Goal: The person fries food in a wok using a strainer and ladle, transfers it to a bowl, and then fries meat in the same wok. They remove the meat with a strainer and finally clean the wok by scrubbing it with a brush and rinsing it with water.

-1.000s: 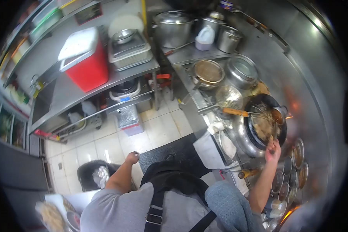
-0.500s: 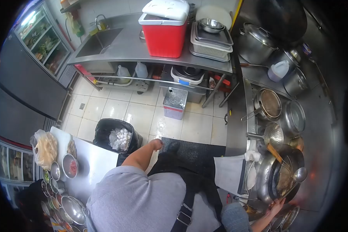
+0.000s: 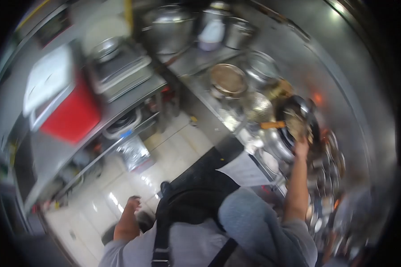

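Note:
My right hand [image 3: 301, 146] is at the near rim of a dark wok [image 3: 315, 122], by a brownish, blurred mass in it. Its fingers are smeared by motion, so their grip does not show. A wooden handle [image 3: 272, 125] sticks out leftward over the wok's edge. Beside it lies a perforated metal strainer [image 3: 257, 107]. My left hand [image 3: 134, 203] hangs over the tiled floor with fingers loosely apart, holding nothing.
A round sieve [image 3: 228, 80] and a metal pot [image 3: 260, 66] stand farther back on the stove counter. On the left, a steel table carries a red cooler [image 3: 75, 111] and stacked trays [image 3: 124, 73]. Several blurred metal containers [image 3: 329, 167] are at the right.
My view has swung to the right, so the stove sits nearer the middle and everything is blurred. My right arm now stretches forward over the wok; my left hand's fingers have loosened.

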Motion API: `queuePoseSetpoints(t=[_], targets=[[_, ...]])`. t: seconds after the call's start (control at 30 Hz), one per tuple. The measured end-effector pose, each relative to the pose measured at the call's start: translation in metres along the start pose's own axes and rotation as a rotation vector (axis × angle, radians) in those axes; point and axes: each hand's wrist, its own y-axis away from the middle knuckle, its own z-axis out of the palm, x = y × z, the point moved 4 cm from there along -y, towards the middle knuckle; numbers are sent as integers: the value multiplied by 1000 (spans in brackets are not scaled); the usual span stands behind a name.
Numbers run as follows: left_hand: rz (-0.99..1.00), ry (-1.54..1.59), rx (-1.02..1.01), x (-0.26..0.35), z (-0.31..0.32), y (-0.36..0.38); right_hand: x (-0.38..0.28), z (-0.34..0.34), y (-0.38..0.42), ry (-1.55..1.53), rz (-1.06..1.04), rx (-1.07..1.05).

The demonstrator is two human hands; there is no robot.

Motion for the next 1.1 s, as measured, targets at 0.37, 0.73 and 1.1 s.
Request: queuePoseSetpoints(t=[0.37, 0.73, 1.1], targets=[[160, -257, -18, 230, -40, -58, -46, 55, 37, 216, 56, 194], [280, -396, -404, 313, 166, -44, -1, -17, -19, 26, 203, 169], [272, -398, -176, 355, 220, -2, -36, -13, -71, -633, 353, 154]])
